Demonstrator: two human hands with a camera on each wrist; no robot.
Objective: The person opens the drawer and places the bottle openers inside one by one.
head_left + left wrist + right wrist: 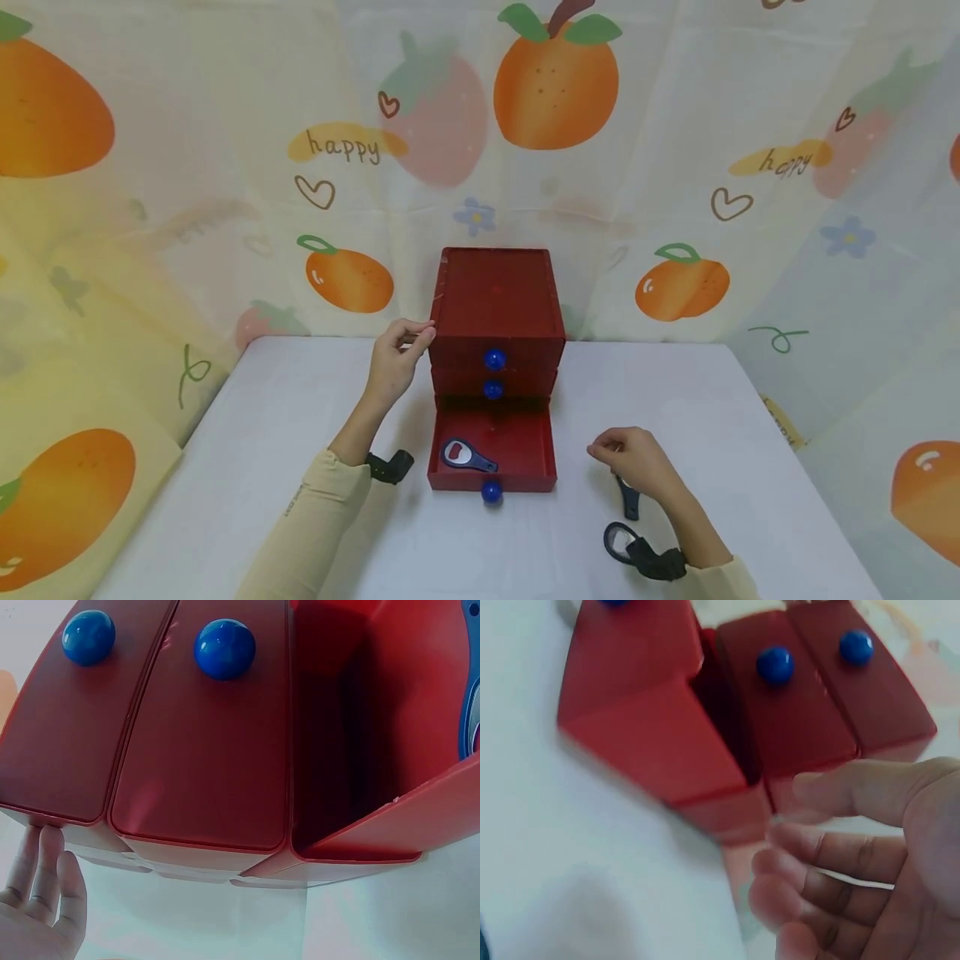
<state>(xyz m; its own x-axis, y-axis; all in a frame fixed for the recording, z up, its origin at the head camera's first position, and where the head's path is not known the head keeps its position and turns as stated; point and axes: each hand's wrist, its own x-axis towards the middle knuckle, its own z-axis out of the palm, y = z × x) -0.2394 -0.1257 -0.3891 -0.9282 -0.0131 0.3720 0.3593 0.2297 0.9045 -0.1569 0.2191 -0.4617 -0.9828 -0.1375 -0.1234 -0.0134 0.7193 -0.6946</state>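
Note:
A red three-drawer cabinet (495,292) with blue knobs stands at the back of the table. Its bottom drawer (525,442) is pulled out, and a bottle opener (467,455) with a dark blue handle lies inside. My left hand (396,358) has its fingertips against the cabinet's left side, near the top drawer (52,750); the fingers look nearly straight in the left wrist view. To the right of the pulled-out drawer hovers my right hand (637,458), fingers loosely bent around nothing. Below it, a dark blue handle (630,502) shows, partly hidden by the hand.
A dark ring-shaped item (617,542) lies near the right wrist, partly covered by the black wrist camera (658,560). White cloth (300,392) covers the table. A fruit-patterned curtain (225,125) hangs close behind the cabinet and along both sides.

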